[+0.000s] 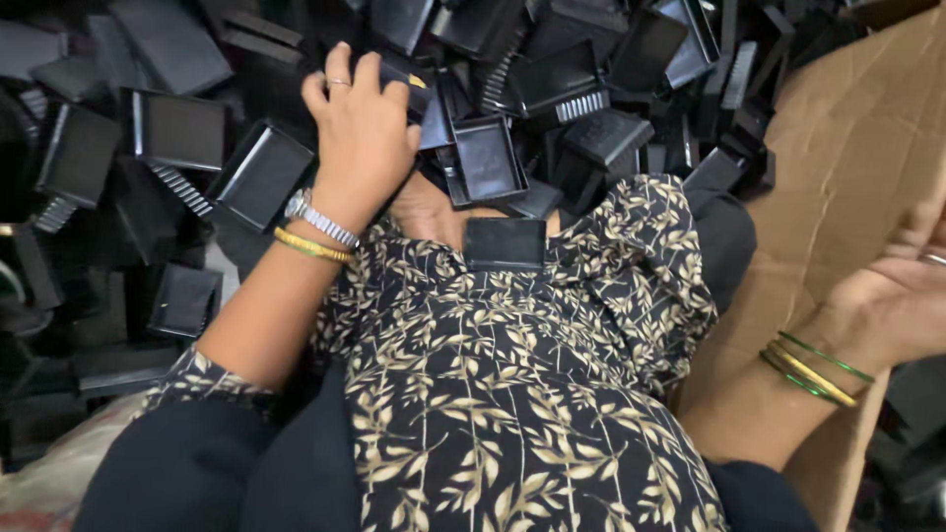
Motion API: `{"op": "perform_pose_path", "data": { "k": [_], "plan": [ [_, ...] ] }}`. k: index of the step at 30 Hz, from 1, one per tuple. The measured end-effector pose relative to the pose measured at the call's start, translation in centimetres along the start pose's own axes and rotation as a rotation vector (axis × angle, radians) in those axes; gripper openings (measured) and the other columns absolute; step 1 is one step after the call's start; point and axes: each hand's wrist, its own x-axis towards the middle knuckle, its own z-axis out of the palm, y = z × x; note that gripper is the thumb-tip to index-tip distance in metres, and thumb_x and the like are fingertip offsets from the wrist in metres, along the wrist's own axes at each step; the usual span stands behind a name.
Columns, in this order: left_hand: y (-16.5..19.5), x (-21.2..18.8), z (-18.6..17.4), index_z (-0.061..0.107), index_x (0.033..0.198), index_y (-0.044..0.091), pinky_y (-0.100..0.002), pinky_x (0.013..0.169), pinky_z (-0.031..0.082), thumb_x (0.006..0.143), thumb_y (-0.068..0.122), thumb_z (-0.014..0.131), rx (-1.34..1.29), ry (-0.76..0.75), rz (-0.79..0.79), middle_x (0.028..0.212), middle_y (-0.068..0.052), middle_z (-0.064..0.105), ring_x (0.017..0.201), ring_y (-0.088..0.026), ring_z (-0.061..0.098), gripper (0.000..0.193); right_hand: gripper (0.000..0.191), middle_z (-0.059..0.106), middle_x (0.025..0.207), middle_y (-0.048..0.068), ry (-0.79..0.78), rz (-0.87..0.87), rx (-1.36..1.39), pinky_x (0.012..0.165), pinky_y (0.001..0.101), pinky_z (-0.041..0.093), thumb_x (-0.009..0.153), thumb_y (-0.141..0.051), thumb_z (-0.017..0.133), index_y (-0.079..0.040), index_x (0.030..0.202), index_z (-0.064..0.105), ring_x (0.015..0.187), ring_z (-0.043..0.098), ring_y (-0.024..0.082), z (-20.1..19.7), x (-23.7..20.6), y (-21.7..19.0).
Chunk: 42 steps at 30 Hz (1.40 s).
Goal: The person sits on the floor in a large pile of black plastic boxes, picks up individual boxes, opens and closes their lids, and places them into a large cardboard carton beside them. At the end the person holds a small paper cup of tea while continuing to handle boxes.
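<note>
Black plastic caps lie heaped loose across the far side and left, right up against the person's patterned lap. Her left hand reaches into the heap, fingers curled around one cap near its top. Her right hand lies open, palm up, against a cardboard sheet on the right. One cap already rests on her lap; pulling from the pile could send neighbours sliding down too.

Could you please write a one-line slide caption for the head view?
Left hand reaching into a heap of black plastic parts, right hand against a cardboard sheet.
</note>
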Motion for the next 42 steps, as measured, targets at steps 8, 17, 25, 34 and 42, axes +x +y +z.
{"op": "perform_pose_path", "data": {
  "k": [8, 17, 25, 34, 42],
  "plan": [
    [1.0, 0.7, -0.4, 0.064, 0.113, 0.002, -0.065, 0.112, 0.029, 0.102, 0.023, 0.071, -0.354, 0.085, -0.064, 0.106, -0.013, 0.066, 0.118, -0.038, 0.055, 0.024, 0.017, 0.074, 0.108, 0.017, -0.465, 0.212, -0.561, 0.079, 0.0325, 0.064, 0.106, 0.000, 0.065, 0.000, 0.123, 0.065, 0.090, 0.073, 0.022, 5.6, -11.6, 8.9],
    [4.3, -2.3, -2.6, 0.062, 0.106, 0.005, -0.037, 0.074, 0.056, 0.101, 0.046, 0.055, -2.037, -0.277, -0.834, 0.092, -0.006, 0.068, 0.081, -0.020, 0.066, 0.041, 0.060, 0.063, 0.129, 0.025, -1.196, -0.835, -1.299, 0.098, 0.0471, 0.042, 0.069, -0.006, 0.081, 0.002, 0.127, 0.066, 0.117, 0.055, 0.050, 11.0, -12.3, 17.9],
    [7.8, -6.1, -1.1, 0.046, 0.123, 0.003, -0.028, 0.074, 0.054, 0.089, 0.027, 0.075, -1.684, -0.443, -0.527, 0.102, -0.007, 0.063, 0.086, -0.012, 0.063, 0.051, 0.028, 0.067, 0.110, 0.006, -1.080, -0.249, -1.055, 0.096, 0.0396, 0.054, 0.091, -0.004, 0.081, -0.003, 0.115, 0.067, 0.104, 0.066, 0.026, 9.7, -11.2, 15.8],
    [7.2, -4.6, -0.4, 0.043, 0.151, 0.008, -0.033, 0.084, 0.059, 0.102, 0.026, 0.062, -1.941, -0.464, -0.672, 0.124, -0.008, 0.066, 0.102, -0.015, 0.069, 0.056, 0.034, 0.067, 0.116, 0.007, -0.591, 0.768, -0.279, 0.081, 0.0329, 0.058, 0.101, -0.008, 0.062, -0.002, 0.134, 0.056, 0.100, 0.068, 0.017, 8.4, -15.8, 12.3],
    [7.0, -4.3, -1.5, 0.036, 0.157, 0.011, -0.042, 0.088, 0.060, 0.103, 0.021, 0.059, -2.296, -0.307, -0.744, 0.126, -0.008, 0.065, 0.110, -0.020, 0.068, 0.060, 0.071, 0.058, 0.140, 0.012, -0.997, 0.771, -0.535, 0.107, 0.0345, 0.047, 0.086, 0.001, 0.070, 0.004, 0.151, 0.042, 0.123, 0.059, 0.017, 7.7, -18.0, 11.7]
  ]
}}
